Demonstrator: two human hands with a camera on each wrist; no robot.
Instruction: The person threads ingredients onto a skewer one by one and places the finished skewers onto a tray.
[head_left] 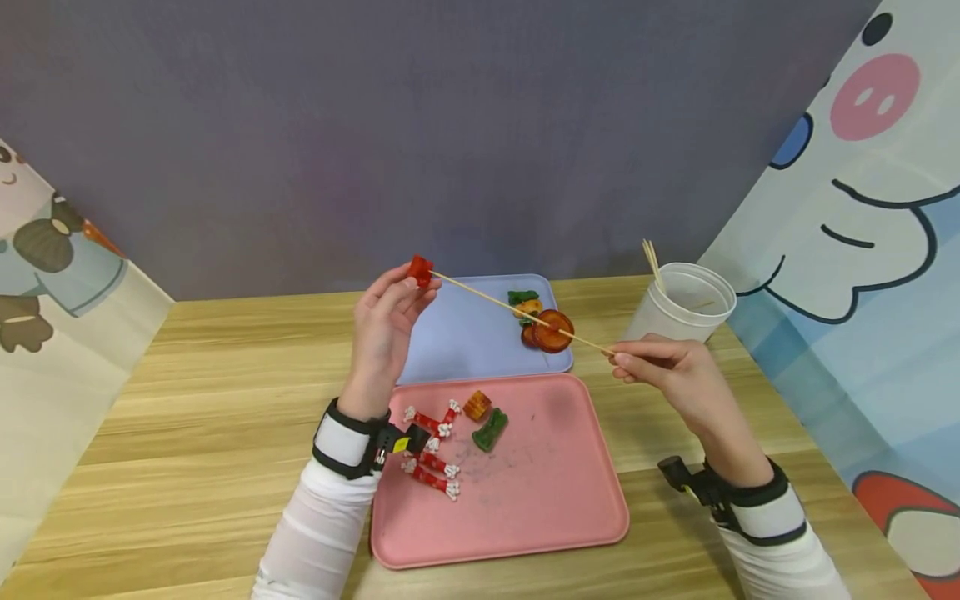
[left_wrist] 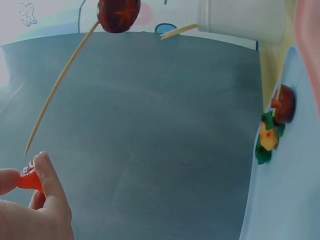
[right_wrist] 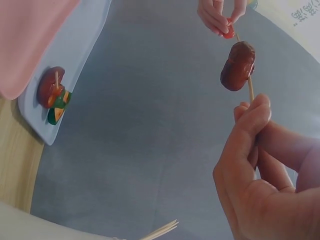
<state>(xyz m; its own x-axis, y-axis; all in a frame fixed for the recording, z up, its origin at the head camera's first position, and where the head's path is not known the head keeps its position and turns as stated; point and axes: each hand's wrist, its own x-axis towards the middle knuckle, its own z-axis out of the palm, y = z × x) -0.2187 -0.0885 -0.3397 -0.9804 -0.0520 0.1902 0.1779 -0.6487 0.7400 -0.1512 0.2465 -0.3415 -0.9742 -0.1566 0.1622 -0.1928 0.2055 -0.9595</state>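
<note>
My left hand (head_left: 382, 333) pinches a small red block of food (head_left: 421, 272) between thumb and fingers. My right hand (head_left: 671, 367) pinches the near end of a thin wooden skewer (head_left: 487, 297). A brown mushroom cap (head_left: 553, 332), star-marked in the left wrist view, is threaded on that skewer, closer to the right hand. The skewer's pointed tip reaches toward the red block; in the left wrist view it stands just short of it. Below, a loaded skewer with a brown piece (left_wrist: 284, 104), green pieces and an orange piece (left_wrist: 269, 137) lies on the blue tray (head_left: 465, 342).
A pink tray (head_left: 540, 500) stands in front, bearing several red-and-white sticks (head_left: 431, 479), a browned yellow piece (head_left: 477, 406) and a green piece (head_left: 491, 430). At right, a white tub (head_left: 667, 312) holds more skewers (head_left: 652, 262). A grey partition (head_left: 450, 150) rises behind.
</note>
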